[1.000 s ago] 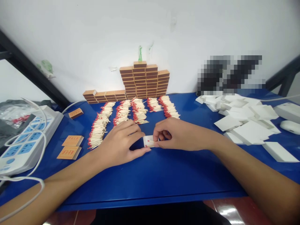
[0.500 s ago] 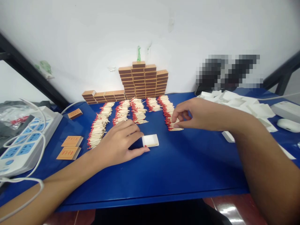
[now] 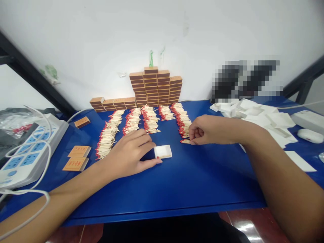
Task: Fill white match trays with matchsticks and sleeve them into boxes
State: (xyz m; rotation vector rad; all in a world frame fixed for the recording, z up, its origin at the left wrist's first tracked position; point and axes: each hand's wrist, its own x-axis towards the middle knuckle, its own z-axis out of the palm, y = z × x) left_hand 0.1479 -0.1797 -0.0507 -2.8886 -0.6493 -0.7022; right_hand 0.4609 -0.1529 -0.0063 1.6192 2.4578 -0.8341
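Note:
My left hand [image 3: 134,148] rests on the blue table, its index finger and thumb round the left end of a small white matchbox tray [image 3: 165,149]. A few red-tipped matches lie along the tray's near side. At the near end of the rightmost row of matches [image 3: 181,116], my right hand [image 3: 206,131] is closed in a pinch on some matches [image 3: 185,141], their red heads pointing left. Its other fingers are curled in. More rows of matches [image 3: 107,135] lie side by side beyond my left hand.
Brown matchboxes [image 3: 152,88] are stacked against the wall. Loose orange matchboxes [image 3: 76,164] lie at left, beside a white power strip [image 3: 30,152] with cables. White trays [image 3: 260,113] are heaped at right, near a white earbud case [image 3: 310,135]. The blue table's front edge [image 3: 162,216] is close.
My right hand has moved slightly nearer and to the right, its pinch drawing matches away from the row's near end. My left hand stays at the tray.

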